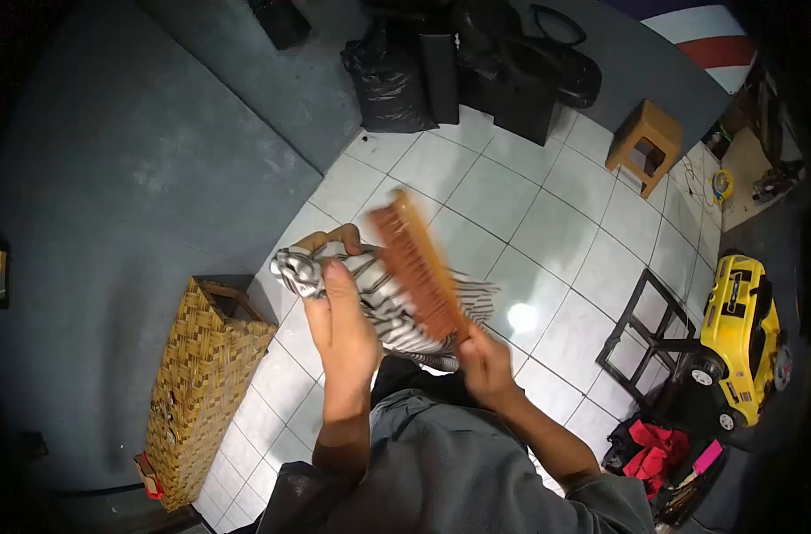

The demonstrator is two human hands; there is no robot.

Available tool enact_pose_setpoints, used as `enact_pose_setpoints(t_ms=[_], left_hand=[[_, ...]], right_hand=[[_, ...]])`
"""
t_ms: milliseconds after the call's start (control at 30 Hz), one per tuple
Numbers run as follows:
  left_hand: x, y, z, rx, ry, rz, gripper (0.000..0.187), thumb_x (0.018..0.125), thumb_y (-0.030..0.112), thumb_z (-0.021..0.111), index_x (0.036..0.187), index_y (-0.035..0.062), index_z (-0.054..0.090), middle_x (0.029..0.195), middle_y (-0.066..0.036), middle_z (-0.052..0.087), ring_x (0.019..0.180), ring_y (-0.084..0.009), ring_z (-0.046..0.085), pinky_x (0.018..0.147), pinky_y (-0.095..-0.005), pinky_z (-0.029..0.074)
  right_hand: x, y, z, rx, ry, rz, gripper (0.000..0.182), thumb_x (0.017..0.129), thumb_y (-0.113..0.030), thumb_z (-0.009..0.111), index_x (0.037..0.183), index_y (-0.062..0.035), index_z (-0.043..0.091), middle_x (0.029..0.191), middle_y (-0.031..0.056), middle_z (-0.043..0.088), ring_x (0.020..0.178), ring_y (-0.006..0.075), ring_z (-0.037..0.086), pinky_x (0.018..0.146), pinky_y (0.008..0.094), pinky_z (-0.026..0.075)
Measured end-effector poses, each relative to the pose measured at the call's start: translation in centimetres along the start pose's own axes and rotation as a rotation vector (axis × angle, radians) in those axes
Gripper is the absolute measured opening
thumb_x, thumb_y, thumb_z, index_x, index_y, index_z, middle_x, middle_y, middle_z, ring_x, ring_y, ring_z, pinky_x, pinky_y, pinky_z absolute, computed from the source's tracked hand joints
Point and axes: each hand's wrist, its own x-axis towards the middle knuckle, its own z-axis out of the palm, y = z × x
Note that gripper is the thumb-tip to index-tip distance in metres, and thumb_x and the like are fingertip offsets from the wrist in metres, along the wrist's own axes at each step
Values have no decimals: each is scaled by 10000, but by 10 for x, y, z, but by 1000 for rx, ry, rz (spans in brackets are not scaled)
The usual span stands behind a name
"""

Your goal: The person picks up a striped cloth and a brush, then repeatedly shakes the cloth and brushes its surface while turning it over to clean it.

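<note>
My left hand [345, 311] is closed around a bunched black-and-white striped cloth [392, 307], with a crumpled knot of it sticking out past the thumb. The rest of the cloth hangs to the right, its striped end spreading out behind the brush. In my right hand [488, 367] is the handle of a wooden brush [419, 267] with reddish-brown bristles. Its head points up and away from me, slightly blurred, and the bristle side faces the cloth and overlaps it in this view.
A tall woven basket [201, 392] stands at left by the grey wall [112, 178]. Black bags [389, 93] sit at the back, with a brown stool [646, 147] to their right. A yellow toy car [739, 338], a black frame [648, 334] and red cloth [656, 454] lie at right on white tiles [548, 311].
</note>
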Motion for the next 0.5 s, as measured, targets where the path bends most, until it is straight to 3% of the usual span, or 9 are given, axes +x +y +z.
enact_pose_setpoints(t_ms=[33,67,133,200,267,300,367,467,500], left_hand=[[-1,0,-1,-2,-4,1,316,912,329,467,1069,58,431,909,-71,479,849,-137,479,735,-252,418],[0,1,-2,-113,-45,38,323,909,330,469,1079,59,419,927,-73,468,853,-140,476,745,-263,419],[4,3,-8,-226,-122,132,344,901,352,470,1094,79,391,958,-76,429,819,-140,480,730,-280,439],[6,16,-10,-367,-70,148,313,916,360,427,1091,103,396,927,-68,403,755,-116,476,664,-269,458],[9,27,-20,-450,-114,201,320,928,352,398,1116,94,383,924,-68,385,745,-99,471,639,-239,476],[7,27,-23,-449,-118,200,320,928,352,398,1116,94,383,924,-68,385,745,-99,471,639,-239,476],[5,27,-28,-479,-133,262,349,927,328,416,1154,70,358,947,-63,379,755,-90,480,668,-213,496],[7,22,-36,-358,-58,267,497,887,369,489,1222,46,314,1010,-70,386,823,-101,483,739,-192,489],[9,23,-35,-354,-13,240,520,874,363,507,1237,42,319,1040,-75,396,839,-106,487,738,-203,483]], right_hand=[[-3,3,11,-94,59,-177,339,902,-171,432,1168,37,469,845,166,595,703,259,596,593,332,460],[-6,16,14,-94,62,-180,339,902,-171,432,1168,37,469,845,166,595,703,259,596,593,332,460],[-8,68,16,-259,8,-282,360,870,-121,465,1188,46,442,973,246,579,825,358,598,666,388,484],[-26,145,4,-458,-109,-109,314,857,-113,459,1140,23,468,914,245,592,798,369,601,657,431,486],[-39,184,-23,-789,-460,424,268,851,-138,446,1080,-6,490,831,229,606,759,378,609,637,455,490],[-60,242,-31,-875,-422,468,254,845,-173,433,1040,-25,502,770,206,613,730,376,616,620,464,495],[-81,282,-50,-955,-416,461,249,861,-195,410,917,-25,584,744,215,613,710,388,605,628,464,486],[-81,289,-59,-991,-445,593,266,873,-201,403,884,-13,590,754,218,610,713,385,605,643,458,484],[-71,274,-56,-903,-251,547,279,877,-205,397,883,-3,589,747,224,605,710,375,608,634,459,478]])
